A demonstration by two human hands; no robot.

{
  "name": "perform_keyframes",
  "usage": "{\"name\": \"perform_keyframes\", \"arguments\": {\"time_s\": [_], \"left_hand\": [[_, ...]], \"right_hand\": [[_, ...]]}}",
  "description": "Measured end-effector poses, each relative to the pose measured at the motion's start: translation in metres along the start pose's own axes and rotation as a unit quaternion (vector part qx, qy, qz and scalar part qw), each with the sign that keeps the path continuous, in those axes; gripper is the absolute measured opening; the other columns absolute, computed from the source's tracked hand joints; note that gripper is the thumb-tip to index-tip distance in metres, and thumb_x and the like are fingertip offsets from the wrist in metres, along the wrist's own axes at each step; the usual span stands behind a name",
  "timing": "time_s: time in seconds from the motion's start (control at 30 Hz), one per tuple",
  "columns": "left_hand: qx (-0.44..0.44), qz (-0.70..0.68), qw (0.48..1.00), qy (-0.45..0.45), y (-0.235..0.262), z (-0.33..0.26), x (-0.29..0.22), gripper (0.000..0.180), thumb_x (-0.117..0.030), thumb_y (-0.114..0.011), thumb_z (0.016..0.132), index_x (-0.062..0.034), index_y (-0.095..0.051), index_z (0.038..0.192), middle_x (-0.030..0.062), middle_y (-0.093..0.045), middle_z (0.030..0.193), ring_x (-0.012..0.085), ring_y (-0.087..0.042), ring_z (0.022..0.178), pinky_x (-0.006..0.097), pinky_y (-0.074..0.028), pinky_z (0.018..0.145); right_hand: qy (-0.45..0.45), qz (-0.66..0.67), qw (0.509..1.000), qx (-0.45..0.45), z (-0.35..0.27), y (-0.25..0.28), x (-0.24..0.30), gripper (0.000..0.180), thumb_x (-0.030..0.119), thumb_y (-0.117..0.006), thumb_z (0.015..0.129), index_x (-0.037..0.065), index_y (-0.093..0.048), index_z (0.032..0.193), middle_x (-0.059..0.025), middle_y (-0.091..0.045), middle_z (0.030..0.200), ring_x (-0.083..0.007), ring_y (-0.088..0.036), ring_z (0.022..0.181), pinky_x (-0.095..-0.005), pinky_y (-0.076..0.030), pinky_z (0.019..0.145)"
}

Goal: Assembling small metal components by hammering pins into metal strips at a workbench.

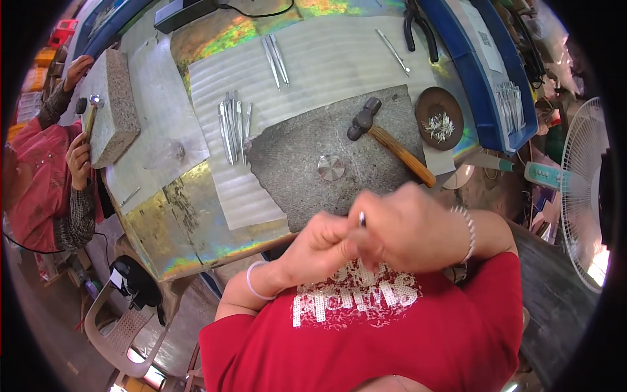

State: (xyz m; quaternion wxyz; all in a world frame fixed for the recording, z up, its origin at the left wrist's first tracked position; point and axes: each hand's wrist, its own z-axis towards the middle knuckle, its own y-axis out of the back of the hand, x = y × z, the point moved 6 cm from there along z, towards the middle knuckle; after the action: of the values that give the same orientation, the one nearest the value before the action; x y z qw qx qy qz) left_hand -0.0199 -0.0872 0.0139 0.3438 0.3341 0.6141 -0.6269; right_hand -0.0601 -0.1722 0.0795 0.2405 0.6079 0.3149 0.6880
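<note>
In front of my chest, both hands come together with fingers closed. My right hand [418,225] is curled round a slim silver metal piece [362,220], of which only a short end shows. The fingers of my left hand [320,247] pinch at the same piece from beside it; the rest is hidden, and the fingertips are slightly blurred. Just beyond, a round metal disc [331,167] lies on a grey stone slab [294,150]. A hammer [400,153] with a wooden handle rests on the slab's right part.
A brown bowl [428,101] holds small silver pieces. Slim silver tools [228,130] lie on white foam sheet [313,59]; pliers [420,29] lie farther back. Blue bins [467,72] and a fan [584,196] stand right. At left, another person holds a hammer [91,117] by a stone block [117,104].
</note>
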Motion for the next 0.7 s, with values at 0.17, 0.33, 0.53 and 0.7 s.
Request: {"name": "perform_keyframes", "arguments": {"time_s": [0.17, 0.33, 0.53, 0.7], "left_hand": [[-0.117, -0.215, 0.969, 0.037, 0.020, 0.018, 0.000, 0.033, -0.026, -0.042, 0.099, 0.0022, -0.054, 0.111, 0.0102, -0.064, 0.080, 0.0195, -0.066, 0.077, 0.029, -0.053, 0.073], [-0.154, -0.273, 0.949, 0.027, 0.035, 0.019, -0.003, 0.042, -0.021, -0.044, 0.097, 0.0044, -0.041, 0.130, 0.0145, -0.063, 0.097, 0.0271, -0.065, 0.093, 0.039, -0.053, 0.085], [-0.210, -0.187, 0.959, 0.045, 0.042, 0.021, -0.008, 0.038, -0.016, -0.044, 0.097, 0.0030, -0.041, 0.131, 0.0148, -0.062, 0.101, 0.0243, -0.065, 0.091, 0.035, -0.054, 0.081], [-0.217, -0.090, 0.971, 0.036, 0.047, 0.015, -0.016, 0.031, -0.013, -0.045, 0.097, 0.0014, -0.046, 0.125, 0.0103, -0.062, 0.098, 0.0165, -0.064, 0.088, 0.029, -0.051, 0.080]], "right_hand": [[-0.138, -0.058, 0.980, -0.129, 0.043, 0.064, -0.107, 0.025, 0.022, -0.046, 0.092, 0.001, -0.058, 0.100, -0.0147, -0.059, 0.082, -0.0276, -0.056, 0.064, -0.0318, -0.047, 0.061], [-0.329, -0.351, 0.871, -0.103, 0.040, 0.086, -0.235, 0.022, 0.015, -0.052, 0.082, -0.001, -0.046, 0.096, -0.0234, -0.063, 0.087, -0.0397, -0.061, 0.081, -0.0486, -0.048, 0.071], [-0.319, -0.352, 0.877, -0.068, 0.049, 0.070, -0.264, 0.021, 0.006, -0.049, 0.078, -0.003, -0.045, 0.097, -0.0250, -0.062, 0.085, -0.0403, -0.061, 0.081, -0.0487, -0.048, 0.071], [-0.196, -0.267, 0.919, -0.216, 0.034, 0.091, -0.179, 0.014, 0.010, -0.051, 0.082, -0.001, -0.052, 0.091, -0.0226, -0.060, 0.078, -0.0412, -0.058, 0.074, -0.0460, -0.047, 0.066]]}}
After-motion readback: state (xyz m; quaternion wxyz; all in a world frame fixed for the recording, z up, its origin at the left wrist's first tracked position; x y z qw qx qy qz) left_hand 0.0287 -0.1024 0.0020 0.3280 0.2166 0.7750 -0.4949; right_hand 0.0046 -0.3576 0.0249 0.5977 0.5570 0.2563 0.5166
